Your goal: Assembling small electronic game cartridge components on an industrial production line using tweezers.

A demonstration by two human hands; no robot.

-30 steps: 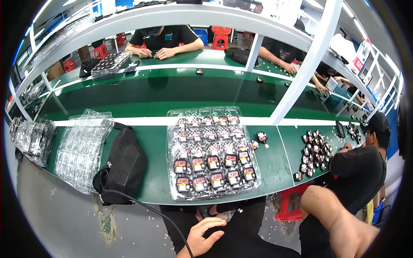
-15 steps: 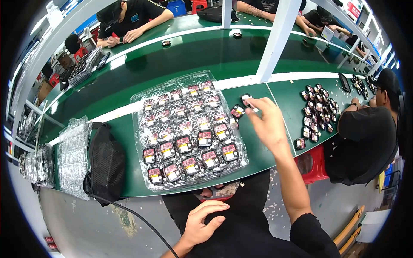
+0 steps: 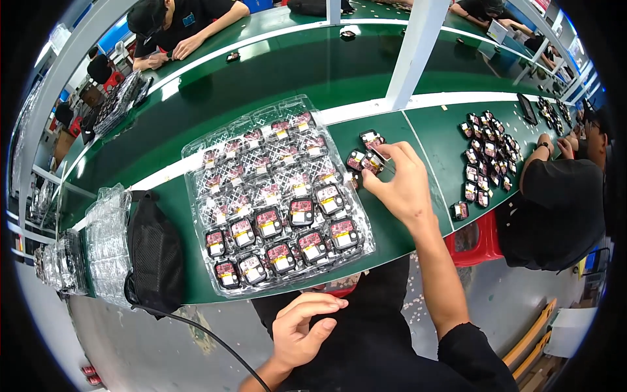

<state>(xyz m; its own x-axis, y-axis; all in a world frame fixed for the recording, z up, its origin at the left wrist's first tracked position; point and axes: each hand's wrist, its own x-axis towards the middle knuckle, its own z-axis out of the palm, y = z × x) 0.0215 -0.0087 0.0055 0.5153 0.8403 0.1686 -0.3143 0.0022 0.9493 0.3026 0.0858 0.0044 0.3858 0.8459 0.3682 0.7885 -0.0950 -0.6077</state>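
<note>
My right hand (image 3: 403, 186) reaches over the green bench, thumb and fingers closed in a pinch around a small black square-cased device (image 3: 373, 163) with a pink and white face. Against it are two similar devices, one on the left (image 3: 355, 160) and one behind (image 3: 371, 139). My left hand (image 3: 305, 330) hovers over my lap, fingers apart and holding nothing. In front of me stands a clear plastic blister tray (image 3: 204, 261). Its two near rows hold black-cased devices such as this one (image 3: 281, 257); farther back, patterned clear plastic shows similar pieces, partly blurred by glare.
Left of the tray lie a black mesh bag (image 3: 157, 251) with a cable and stacked clear trays (image 3: 108, 242). A white post (image 3: 418, 55) rises behind my right hand. Many loose devices (image 3: 486, 153) spread toward a seated co-worker (image 3: 555, 209). Another person (image 3: 189, 29) works across the belt.
My right hand has lowered slightly, and a device now shows between its fingertips beside two others. My left hand stays open over my lap. The whole view has shifted a little.
</note>
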